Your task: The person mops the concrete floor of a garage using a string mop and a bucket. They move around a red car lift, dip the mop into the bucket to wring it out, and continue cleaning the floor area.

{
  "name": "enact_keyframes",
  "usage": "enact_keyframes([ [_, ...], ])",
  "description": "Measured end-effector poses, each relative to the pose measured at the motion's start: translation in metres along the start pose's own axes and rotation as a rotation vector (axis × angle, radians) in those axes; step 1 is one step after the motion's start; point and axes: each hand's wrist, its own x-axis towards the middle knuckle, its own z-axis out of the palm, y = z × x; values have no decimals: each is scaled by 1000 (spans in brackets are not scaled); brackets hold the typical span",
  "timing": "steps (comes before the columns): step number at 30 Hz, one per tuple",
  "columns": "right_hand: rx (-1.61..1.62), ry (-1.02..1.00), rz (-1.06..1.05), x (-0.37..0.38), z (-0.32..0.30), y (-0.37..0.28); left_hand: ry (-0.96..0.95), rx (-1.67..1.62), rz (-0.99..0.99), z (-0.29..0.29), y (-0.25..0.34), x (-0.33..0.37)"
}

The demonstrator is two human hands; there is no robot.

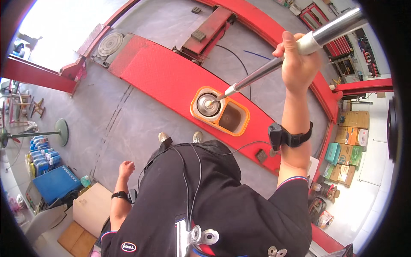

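Note:
My right hand (299, 64) is raised and wrapped around the white collar of a silver mop handle (261, 73). The handle slants down to the left into the round metal spinner (202, 107) of an orange-rimmed mop bucket (195, 96). The mop's head is hard to make out there. Murky brown water (231, 118) shows in the bucket's other compartment. My left hand (126, 169) hangs low at my side, its fingers loosely curled with nothing visible in them.
The bucket stands on a long red lift platform (154, 70), in front of my shoes (197, 136). A red cross-piece (209, 32) lies beyond. A dark hose (239, 64) runs along the floor. Cartons (353, 135) are stacked at right; a blue box (55, 183) and boards stand at left.

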Motion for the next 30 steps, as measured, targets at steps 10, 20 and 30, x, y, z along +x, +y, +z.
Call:
enact_keyframes([
  [10,-101,82,55,1,-2,-3,-3,-6,46,3,21,2],
  [20,-105,181,36,-9,-4,13,5,4,11,-5,7,5],
  [30,125,29,170,-21,0,22,-29,-10,36,17,20,8],
])
